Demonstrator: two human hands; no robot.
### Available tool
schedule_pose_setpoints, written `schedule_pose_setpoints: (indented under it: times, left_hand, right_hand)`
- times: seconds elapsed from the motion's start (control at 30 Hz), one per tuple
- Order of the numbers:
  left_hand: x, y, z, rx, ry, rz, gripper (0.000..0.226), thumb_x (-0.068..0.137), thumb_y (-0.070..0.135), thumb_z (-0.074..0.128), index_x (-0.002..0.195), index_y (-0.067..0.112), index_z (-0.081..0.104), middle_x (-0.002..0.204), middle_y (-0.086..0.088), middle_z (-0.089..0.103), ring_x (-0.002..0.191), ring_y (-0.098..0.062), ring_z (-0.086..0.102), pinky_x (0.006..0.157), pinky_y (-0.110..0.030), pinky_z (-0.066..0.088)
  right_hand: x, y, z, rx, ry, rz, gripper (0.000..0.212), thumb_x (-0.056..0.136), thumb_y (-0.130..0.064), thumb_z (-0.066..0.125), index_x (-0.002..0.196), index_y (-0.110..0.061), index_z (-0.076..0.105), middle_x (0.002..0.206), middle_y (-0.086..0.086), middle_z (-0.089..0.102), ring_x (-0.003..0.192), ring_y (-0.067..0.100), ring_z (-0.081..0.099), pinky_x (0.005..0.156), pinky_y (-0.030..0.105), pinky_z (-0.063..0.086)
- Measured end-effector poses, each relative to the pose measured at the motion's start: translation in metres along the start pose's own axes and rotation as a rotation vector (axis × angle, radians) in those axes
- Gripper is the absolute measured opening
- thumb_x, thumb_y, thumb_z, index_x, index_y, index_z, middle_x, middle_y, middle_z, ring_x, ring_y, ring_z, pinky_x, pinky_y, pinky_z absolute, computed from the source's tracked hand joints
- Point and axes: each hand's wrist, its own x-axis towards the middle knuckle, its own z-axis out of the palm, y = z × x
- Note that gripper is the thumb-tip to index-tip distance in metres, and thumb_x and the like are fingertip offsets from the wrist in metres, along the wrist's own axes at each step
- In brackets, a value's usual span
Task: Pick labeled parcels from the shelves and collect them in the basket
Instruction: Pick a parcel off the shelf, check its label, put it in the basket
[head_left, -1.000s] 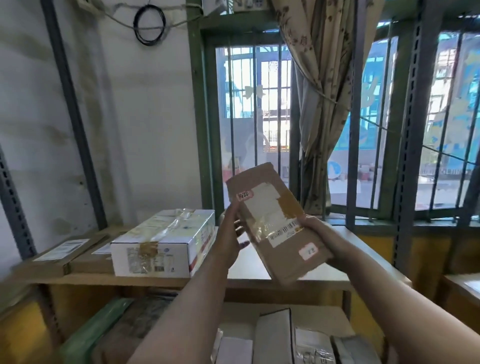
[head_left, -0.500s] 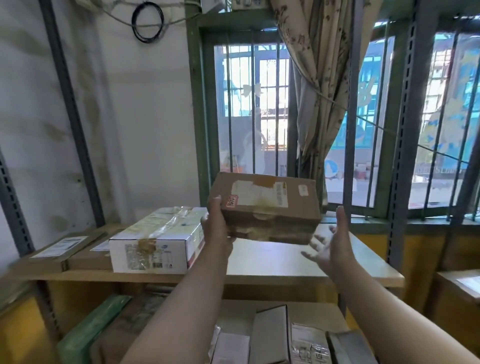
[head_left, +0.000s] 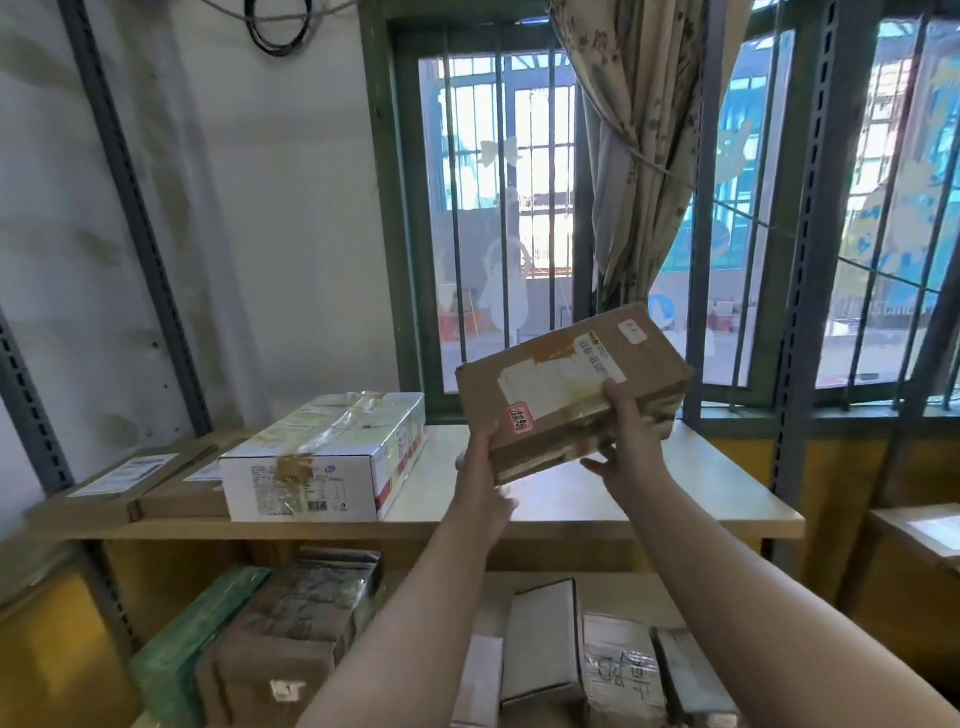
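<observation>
Brown cardboard parcel held in the air, tilted, above the right half of the upper shelf board, clear of its surface. Left hand grips the parcel's lower left corner; right hand grips its near long edge, thumb on the labelled face, fingers clamped beneath. White taped carton stands left of centre on the board; flat brown parcels lie at its left end.
</observation>
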Motion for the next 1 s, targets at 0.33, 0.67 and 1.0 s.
schedule_pose_setpoints:
  times: [0.33,0.67,1.0]
  left_hand:
    - [0.016,0.053,-0.016,0.511,-0.344,-0.031,0.092,0.064,0.071,0.075,0.142,0.034,0.044,0.142,-0.009,0.056,0.129,-0.032,0.055,0.104,-0.056,0.045]
    - [0.020,0.037,-0.004,0.383,-0.176,0.117,0.045,0.090,0.049,0.059,0.128,0.026,0.058,0.102,-0.004,0.076,0.093,-0.025,0.073,0.086,-0.044,0.058]
    - [0.011,0.019,0.024,0.387,-0.281,0.096,0.039,0.100,0.055,0.039,0.116,0.029,0.063,0.111,-0.005,0.073,0.103,-0.027,0.069,0.079,-0.038,0.057]
  right_hand:
    - [-0.010,-0.042,-0.001,-0.458,-0.275,0.031,0.053,0.091,-0.059,0.049,0.130,-0.023,0.051,0.113,0.011,0.060,0.101,0.032,0.060,0.076,0.040,0.050]
    - [-0.020,-0.019,0.004,-0.432,-0.312,0.062,0.074,0.076,-0.075,0.060,0.135,-0.031,0.047,0.128,0.008,0.060,0.114,0.027,0.061,0.093,0.049,0.054]
    - [-0.041,-0.018,-0.027,-0.331,-0.141,0.055,0.049,0.094,-0.058,0.052,0.118,-0.017,0.062,0.090,0.003,0.076,0.080,0.018,0.074,0.065,0.028,0.054]
